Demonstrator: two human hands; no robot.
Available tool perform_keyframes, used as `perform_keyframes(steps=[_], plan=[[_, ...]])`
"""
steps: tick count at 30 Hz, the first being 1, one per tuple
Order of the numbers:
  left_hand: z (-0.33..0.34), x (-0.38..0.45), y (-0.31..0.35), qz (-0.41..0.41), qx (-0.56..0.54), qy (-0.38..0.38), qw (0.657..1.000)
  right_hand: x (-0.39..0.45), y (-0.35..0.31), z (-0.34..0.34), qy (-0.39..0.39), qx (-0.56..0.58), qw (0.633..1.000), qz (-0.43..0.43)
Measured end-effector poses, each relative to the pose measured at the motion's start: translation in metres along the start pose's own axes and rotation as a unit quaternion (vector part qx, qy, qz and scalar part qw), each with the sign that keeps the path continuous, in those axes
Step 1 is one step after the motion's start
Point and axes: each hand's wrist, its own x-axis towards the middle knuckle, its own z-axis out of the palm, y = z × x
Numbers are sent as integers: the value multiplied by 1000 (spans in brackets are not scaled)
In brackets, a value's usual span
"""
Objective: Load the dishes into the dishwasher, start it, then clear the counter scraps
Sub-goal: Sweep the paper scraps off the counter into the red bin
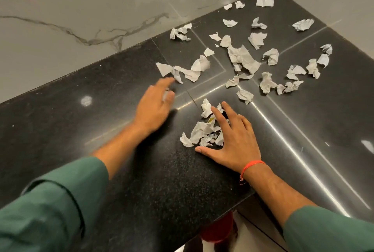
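Plainly both hands lie flat and spread: the right hand (232, 142) corrals a small pile of paper scraps (204, 128) near the bench (101, 110) edge, while the left hand (155, 105) reaches, blurred, toward the many scattered scraps (242, 59) beyond; clearing looks barely begun.

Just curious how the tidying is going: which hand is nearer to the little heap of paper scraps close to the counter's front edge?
Right. The right hand lies flat against the heap of paper scraps, fingers touching it. The left hand is off to the heap's left, apart from it.
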Motion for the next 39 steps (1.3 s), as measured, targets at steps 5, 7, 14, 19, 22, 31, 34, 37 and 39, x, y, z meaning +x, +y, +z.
perform_keyframes(steps=[5, 7, 14, 19, 22, 31, 34, 37, 39], plan=[[35, -40, 47, 96, -82, -85, 988, 2, -1, 1, -2, -5, 1000, 3], [35, -39, 52, 105, -129, -76, 983, 1, -1, 1, -3, -6, 1000, 4], [3, 73, 12, -14, -80, 103, 991, 2, -2, -2, -17, -5, 1000, 6], [9, 112, 3, 6, -3, -22, 1000, 3, -1, -1, -9, -4, 1000, 7], [30, 94, 15, 109, 59, -93, 988, 2, -1, 0, -5, -5, 1000, 8], [39, 0, 46, 161, -97, -144, 972, 5, 1, 2, 1, 14, 1000, 22], [35, 16, 52, 111, -146, -67, 981, 6, 1, 3, 3, 14, 1000, 22], [34, 70, 54, 86, -109, -2, 990, 6, 2, 1, -2, 15, 1000, 21], [37, 106, 53, 92, -71, -9, 993, 7, 2, 1, -2, 16, 1000, 20]])
